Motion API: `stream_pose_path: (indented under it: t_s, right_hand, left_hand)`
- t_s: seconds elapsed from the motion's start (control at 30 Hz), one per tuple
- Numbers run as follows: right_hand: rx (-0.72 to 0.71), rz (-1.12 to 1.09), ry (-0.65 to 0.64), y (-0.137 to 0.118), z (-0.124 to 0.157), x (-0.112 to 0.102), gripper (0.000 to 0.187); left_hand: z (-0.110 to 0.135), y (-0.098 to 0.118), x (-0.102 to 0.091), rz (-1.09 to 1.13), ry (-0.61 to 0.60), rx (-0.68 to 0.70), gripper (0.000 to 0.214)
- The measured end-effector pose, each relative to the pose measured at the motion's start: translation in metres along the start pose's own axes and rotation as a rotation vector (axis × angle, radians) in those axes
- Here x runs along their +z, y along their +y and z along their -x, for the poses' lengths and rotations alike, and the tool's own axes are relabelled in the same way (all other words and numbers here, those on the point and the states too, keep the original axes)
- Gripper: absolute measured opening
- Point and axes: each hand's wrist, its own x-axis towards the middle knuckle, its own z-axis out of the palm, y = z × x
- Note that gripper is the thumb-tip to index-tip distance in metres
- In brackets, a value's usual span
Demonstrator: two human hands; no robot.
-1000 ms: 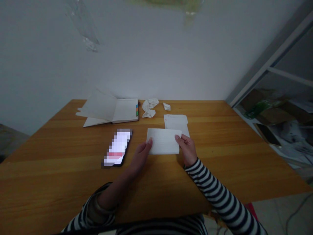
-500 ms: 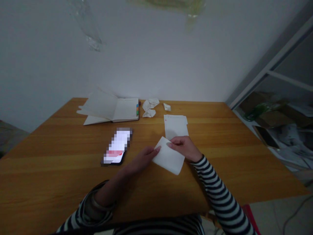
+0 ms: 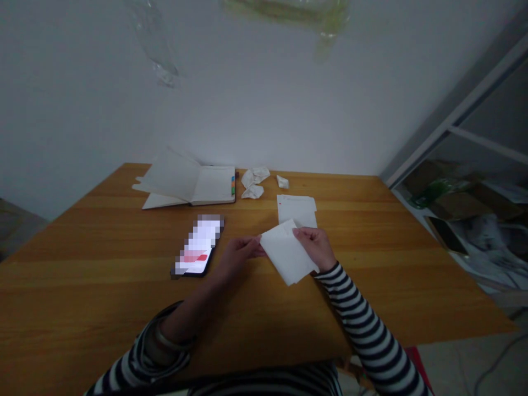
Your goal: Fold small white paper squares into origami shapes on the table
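Note:
A folded sheet of white paper [image 3: 286,253] is held tilted above the wooden table, between my two hands. My left hand [image 3: 243,250] pinches its left corner, with the fingertips partly hidden at the edge. On the upper right side, my right hand [image 3: 317,246] grips the paper with the thumb on top and the fingers behind it. Just beyond lie flat white sheets [image 3: 297,206], partly covered by the held paper. To the left of my left hand rests a phone [image 3: 200,245] with a lit, blurred screen.
An open notebook [image 3: 212,184] with coloured tabs and raised pages lies at the back left. Crumpled or folded paper pieces [image 3: 253,181] sit near the wall, with a small one [image 3: 282,181] to their right. Shelves [image 3: 457,203] with boxes stand beyond the table's right edge.
The paper has turned in my hands, its top corner now pointing farther right and up. My left hand has shifted to the paper's left corner; the thumb no longer lies on its face.

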Motion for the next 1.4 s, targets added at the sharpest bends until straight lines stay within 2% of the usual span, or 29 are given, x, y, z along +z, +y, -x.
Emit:
stream_pose_path:
  t_s: [0.17,0.3,0.47,0.67,0.83,1.0,1.13,1.27,1.4]
  right_hand:
    - [-0.063,0.053,0.067,0.002,0.002,0.014,0.044]
    - [-0.112,0.06,0.126,0.005,0.005,0.027,0.04]
    - [-0.125,0.04,0.136,0.009,0.007,0.032,0.039]
    - [-0.142,-0.004,0.26,0.012,0.005,0.031,0.035]
    - [-0.146,-0.029,0.254,0.008,0.008,0.032,0.035]
    - [-0.134,-0.069,0.321,0.006,0.01,0.031,0.033]
    - [-0.143,-0.076,0.312,0.008,0.011,0.031,0.032]
    - [-0.125,-0.112,0.366,0.01,0.013,0.031,0.032]
    - [-0.092,-0.155,0.374,0.012,0.014,0.032,0.034]
  left_hand:
    - [0.003,0.002,0.007,-0.034,0.13,0.054,0.046]
    - [0.005,-0.001,0.009,0.027,0.126,-0.005,0.046]
    - [0.002,-0.008,0.007,0.036,0.152,0.036,0.044]
    - [-0.001,-0.012,0.008,0.054,-0.017,-0.058,0.044]
    - [0.001,-0.01,0.008,-0.041,0.046,-0.003,0.042]
    - [0.003,-0.009,0.013,-0.077,-0.041,-0.061,0.045]
    - [0.005,-0.009,0.014,-0.164,0.02,-0.04,0.046]
    - [0.007,-0.012,0.012,-0.193,-0.112,-0.059,0.048]
    - [0.006,-0.013,0.011,-0.391,-0.014,-0.013,0.05]
